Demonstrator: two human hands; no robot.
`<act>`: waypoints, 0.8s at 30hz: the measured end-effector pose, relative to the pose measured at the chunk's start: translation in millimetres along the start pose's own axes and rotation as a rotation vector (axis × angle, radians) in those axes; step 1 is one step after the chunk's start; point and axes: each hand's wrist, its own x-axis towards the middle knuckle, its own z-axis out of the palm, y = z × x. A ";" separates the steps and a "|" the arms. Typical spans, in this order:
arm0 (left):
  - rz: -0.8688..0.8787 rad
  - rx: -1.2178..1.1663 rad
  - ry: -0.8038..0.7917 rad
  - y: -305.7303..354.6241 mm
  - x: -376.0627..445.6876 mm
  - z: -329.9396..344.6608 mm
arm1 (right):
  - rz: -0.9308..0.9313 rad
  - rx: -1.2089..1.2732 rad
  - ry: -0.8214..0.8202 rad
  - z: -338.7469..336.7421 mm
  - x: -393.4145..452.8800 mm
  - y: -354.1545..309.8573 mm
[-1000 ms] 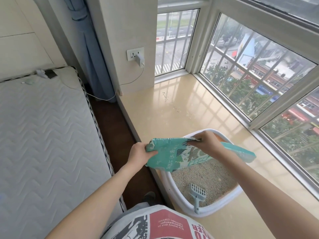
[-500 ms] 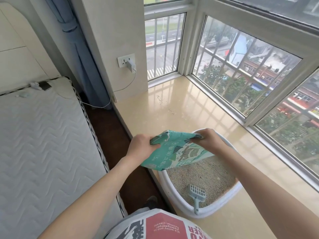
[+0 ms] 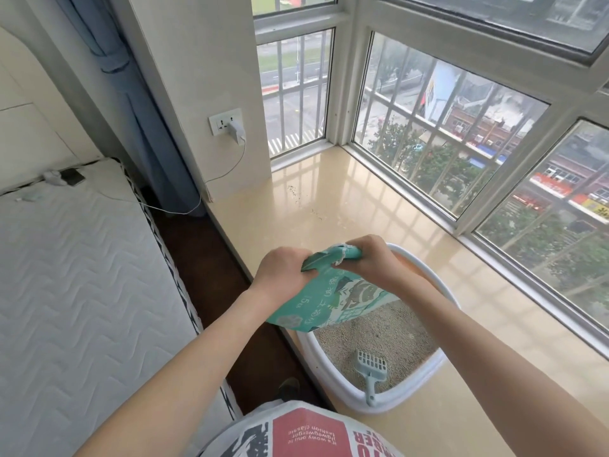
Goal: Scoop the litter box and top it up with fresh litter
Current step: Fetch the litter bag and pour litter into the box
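Note:
A white litter box (image 3: 342, 390) sits on the beige window ledge (image 3: 329, 199), filled with pale litter (image 3: 389, 334). A light blue scoop (image 3: 370, 366) lies in the litter, its handle resting on the near rim. I hold a green litter bag (image 3: 329, 301) above the box's left side. My left hand (image 3: 280, 272) grips the bag's crumpled top edge. My right hand (image 3: 369, 258) pinches the same top edge close beside it. The bag hides the far left part of the box.
A white mattress (image 3: 82, 275) lies at the left across a narrow strip of dark floor (image 3: 204, 275). A charger (image 3: 235, 130) hangs in a wall socket, its cable running to the bed. Barred windows (image 3: 445, 133) close off the ledge behind and to the right. Litter crumbs dot the ledge.
My two hands have come together, bunching the top of the bag between them. The bag now hangs more upright and narrower over the box.

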 end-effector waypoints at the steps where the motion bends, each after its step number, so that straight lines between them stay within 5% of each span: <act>1: -0.020 -0.044 -0.010 -3.0 -0.8 1.5 | 0.012 0.018 -0.001 0.1 -0.4 1.9; 11: -0.235 -0.243 -0.154 -49.1 -24.4 30.2 | 0.101 0.193 0.016 -5.5 -6.8 14.9; 24: -0.187 -0.124 -0.013 -50.4 -15.2 34.3 | 0.155 0.381 0.139 -18.0 -14.7 39.6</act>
